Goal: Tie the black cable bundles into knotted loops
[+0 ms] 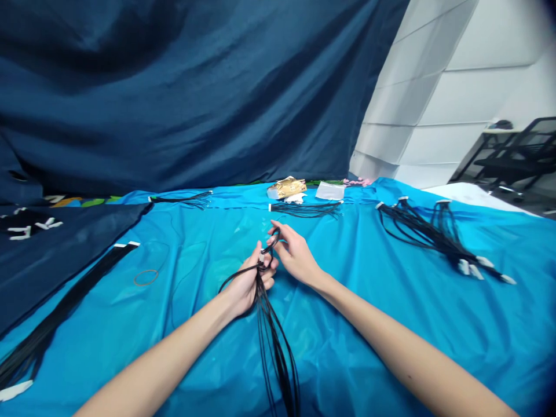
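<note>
A bundle of thin black wires [278, 341] hangs from my left hand [248, 284], which is closed around it near a small white connector [262, 255]. The loose lengths run down toward the bottom edge. My right hand [299, 255] pinches a bent loop of black wire [274, 237] just above and right of the connector. Both hands are close together over the middle of the blue cloth [347, 324]. Fingers partly hide how the loop passes around the bundle.
Long black wires with white connectors [65, 313] lie at left, beside an orange rubber band [146, 278]. More wire bundles lie at right [434, 237] and along the back [306, 209]. Behind them sit a gold wrapper [289, 187] and a clear plastic bag [330, 190]. A dark curtain [195, 92] hangs beyond.
</note>
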### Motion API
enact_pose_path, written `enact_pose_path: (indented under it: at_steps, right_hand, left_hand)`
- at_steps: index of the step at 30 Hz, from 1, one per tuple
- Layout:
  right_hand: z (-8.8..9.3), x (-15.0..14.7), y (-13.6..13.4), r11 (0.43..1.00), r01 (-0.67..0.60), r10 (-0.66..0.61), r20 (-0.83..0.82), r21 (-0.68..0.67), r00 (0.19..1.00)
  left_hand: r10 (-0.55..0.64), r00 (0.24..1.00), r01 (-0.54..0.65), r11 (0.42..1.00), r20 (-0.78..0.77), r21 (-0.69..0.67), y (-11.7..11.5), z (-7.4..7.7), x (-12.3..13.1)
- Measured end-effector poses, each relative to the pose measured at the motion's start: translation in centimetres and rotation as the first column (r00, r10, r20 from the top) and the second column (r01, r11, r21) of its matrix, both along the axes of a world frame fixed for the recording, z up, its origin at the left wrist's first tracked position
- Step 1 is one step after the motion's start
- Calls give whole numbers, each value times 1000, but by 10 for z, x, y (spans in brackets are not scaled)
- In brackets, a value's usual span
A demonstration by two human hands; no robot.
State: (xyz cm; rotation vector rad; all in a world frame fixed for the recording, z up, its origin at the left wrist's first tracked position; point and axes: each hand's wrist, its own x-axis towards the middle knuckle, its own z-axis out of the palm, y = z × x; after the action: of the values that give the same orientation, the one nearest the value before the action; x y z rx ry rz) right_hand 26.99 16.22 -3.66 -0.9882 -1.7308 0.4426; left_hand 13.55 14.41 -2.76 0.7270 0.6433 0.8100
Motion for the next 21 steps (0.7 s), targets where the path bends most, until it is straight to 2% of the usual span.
enact_pose_path:
  at_steps: [3,5,7,9,11,13,14,17,21]
  right_hand:
    - [-3,1,1,994,-19,12,-67,-105,998]
    - [-4,2,-2,996,15,-21,-72,-86,997]
    - [-3,2,-9,991,110,-110,-11,71,994]
    - [0,1,-18,923,173,-217,93,342,972]
    - [3,0,-27,797,99,-275,214,596,937]
    - [6,-1,-33,686,-57,-269,326,725,906]
    - [6,-1,-35,653,-127,-259,379,746,889]
    - [4,-3,-35,633,-236,-255,487,737,836]
    - [1,-3,-34,640,-253,-278,525,726,804]
  left_hand:
    - [6,999,-5,1000,46,-31,0,0,-1]
    - [52,996,-48,997,73,-63,0,1,-1]
    - [141,985,-131,987,101,-96,0,3,-2]
    - [222,967,-206,970,126,-127,1,6,-3]
    - [262,955,-237,957,143,-168,1,8,-4]
    - [237,961,-206,959,145,-196,2,9,-7]
    - [212,967,-181,962,142,-202,3,9,-8]
    - [160,981,-135,969,110,-205,3,7,-9]
    - [186,980,-167,963,71,-210,1,5,-7]
